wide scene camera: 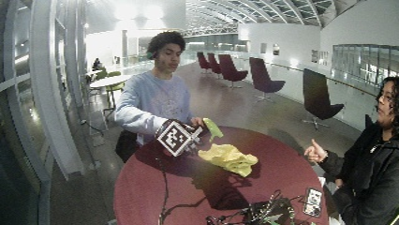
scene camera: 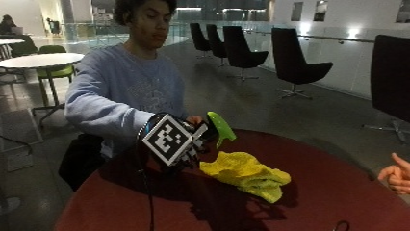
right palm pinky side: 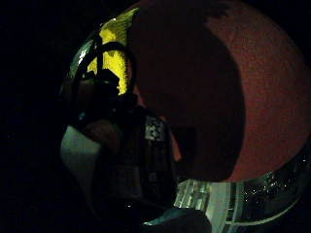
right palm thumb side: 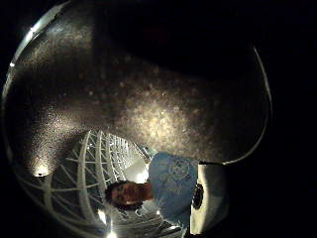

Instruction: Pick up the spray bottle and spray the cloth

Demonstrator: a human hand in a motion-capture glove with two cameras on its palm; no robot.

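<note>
In the outside view my gloved right hand [scene camera: 187, 147] grips a spray bottle. Its green spray head [scene camera: 220, 126] sticks out above the glove and points down toward the yellow cloth [scene camera: 247, 174]. The crumpled cloth lies on the dark red round table [scene camera: 333, 192], just beyond the hand. The bottle's body is mostly hidden by the glove. Fingertips of the bare left hand [scene camera: 194, 119] show behind the spray head. The wide outside view shows the same hand [wide scene camera: 181, 137], spray head [wide scene camera: 212, 127] and cloth [wide scene camera: 228, 159]. In the little finger side palm view the dark bottle [right palm pinky side: 155, 145] fills the centre, with a patch of cloth [right palm pinky side: 114, 58] beside it.
A tangle of cables and small devices [wide scene camera: 268, 213] lies at the table's near edge, with a card-like item [wide scene camera: 312, 202] beside it. Dark chairs [scene camera: 291, 60] stand on the floor behind the table.
</note>
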